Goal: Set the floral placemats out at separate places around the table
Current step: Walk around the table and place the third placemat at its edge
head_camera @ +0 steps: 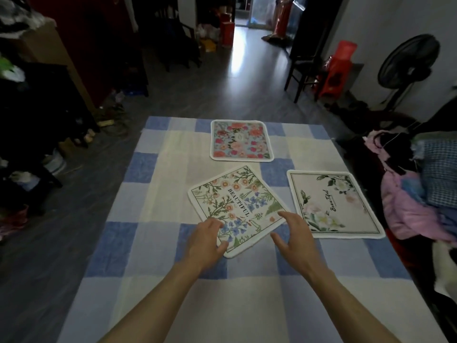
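My left hand point(206, 240) presses the light, floppy "BEAUTIFUL" placemat point(237, 209) on the counter point(148, 243); my right hand point(293, 237) hovers, grip apart, so I'd pinch its near corner.

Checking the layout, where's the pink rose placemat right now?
The pink rose placemat lies flat at the table's far middle, beyond the tilted BEAUTIFUL placemat.

Dim room — glossy grey floor point(237, 58), dark chair point(305, 68), standing fan point(408, 63).
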{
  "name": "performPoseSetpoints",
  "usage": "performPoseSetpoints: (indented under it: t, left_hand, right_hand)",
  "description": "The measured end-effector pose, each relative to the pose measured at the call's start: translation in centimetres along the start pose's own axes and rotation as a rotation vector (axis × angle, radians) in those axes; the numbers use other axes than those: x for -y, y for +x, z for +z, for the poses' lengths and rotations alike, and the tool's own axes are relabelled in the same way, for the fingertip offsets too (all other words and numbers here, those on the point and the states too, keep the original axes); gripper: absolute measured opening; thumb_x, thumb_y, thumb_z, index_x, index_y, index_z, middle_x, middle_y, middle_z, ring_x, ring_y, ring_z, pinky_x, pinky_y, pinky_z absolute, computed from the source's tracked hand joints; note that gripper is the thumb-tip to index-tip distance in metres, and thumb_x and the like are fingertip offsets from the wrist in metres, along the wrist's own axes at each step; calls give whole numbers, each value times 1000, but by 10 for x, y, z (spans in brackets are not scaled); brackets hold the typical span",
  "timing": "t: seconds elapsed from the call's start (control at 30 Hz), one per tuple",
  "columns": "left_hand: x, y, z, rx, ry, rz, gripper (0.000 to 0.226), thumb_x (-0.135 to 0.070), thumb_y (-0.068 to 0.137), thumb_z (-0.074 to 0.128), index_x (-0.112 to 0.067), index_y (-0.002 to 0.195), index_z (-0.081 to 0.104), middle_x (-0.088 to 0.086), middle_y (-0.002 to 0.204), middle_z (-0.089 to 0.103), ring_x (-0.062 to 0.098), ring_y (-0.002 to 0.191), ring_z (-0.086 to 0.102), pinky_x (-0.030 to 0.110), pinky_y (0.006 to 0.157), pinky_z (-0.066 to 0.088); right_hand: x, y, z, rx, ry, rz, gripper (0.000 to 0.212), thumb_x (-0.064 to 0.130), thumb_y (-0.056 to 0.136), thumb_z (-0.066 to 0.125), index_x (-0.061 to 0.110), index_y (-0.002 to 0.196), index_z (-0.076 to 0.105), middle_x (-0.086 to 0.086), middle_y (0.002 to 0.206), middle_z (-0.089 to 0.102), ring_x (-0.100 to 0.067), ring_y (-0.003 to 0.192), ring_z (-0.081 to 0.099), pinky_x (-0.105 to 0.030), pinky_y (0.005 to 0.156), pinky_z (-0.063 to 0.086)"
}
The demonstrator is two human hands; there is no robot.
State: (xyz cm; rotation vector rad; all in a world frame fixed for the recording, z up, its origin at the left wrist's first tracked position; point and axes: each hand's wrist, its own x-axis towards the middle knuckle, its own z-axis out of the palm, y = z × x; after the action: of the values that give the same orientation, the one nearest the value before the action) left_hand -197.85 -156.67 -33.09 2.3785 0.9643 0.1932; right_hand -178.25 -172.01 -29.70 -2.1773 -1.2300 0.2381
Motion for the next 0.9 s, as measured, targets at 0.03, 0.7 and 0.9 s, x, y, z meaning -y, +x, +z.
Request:
performPoseSetpoints:
  t: [0.03,0.7,0.9]
  left_hand:
    - [1,3,3,18,5,-5,48,-36,88,61,-18,130,47,3,131,50,19,116,45,30,99,38]
    - [33,42,65,312,332,140,58,-40,67,70,-26,119,47,-2,133,39,20,118,39,34,91,45]
    - [34,54,57,304,439,265,52,-40,69,68,-17,114,55,7,126,50,27,109,48,38,83,46]
  right_hand:
    - [-4,4,2,-2,2,3,50,20,83,72,10,128,52,-9,126,56,-25,117,48,-27,99,34]
    - [-62,40,97,385,-129,49,44,36,74,70,19,114,62,-5,127,51,-22,120,41,-30,104,34]
    - [-63,42,102,343,-167,64,49,41,68,74,21,110,59,-2,123,48,-19,114,41,-29,99,38]
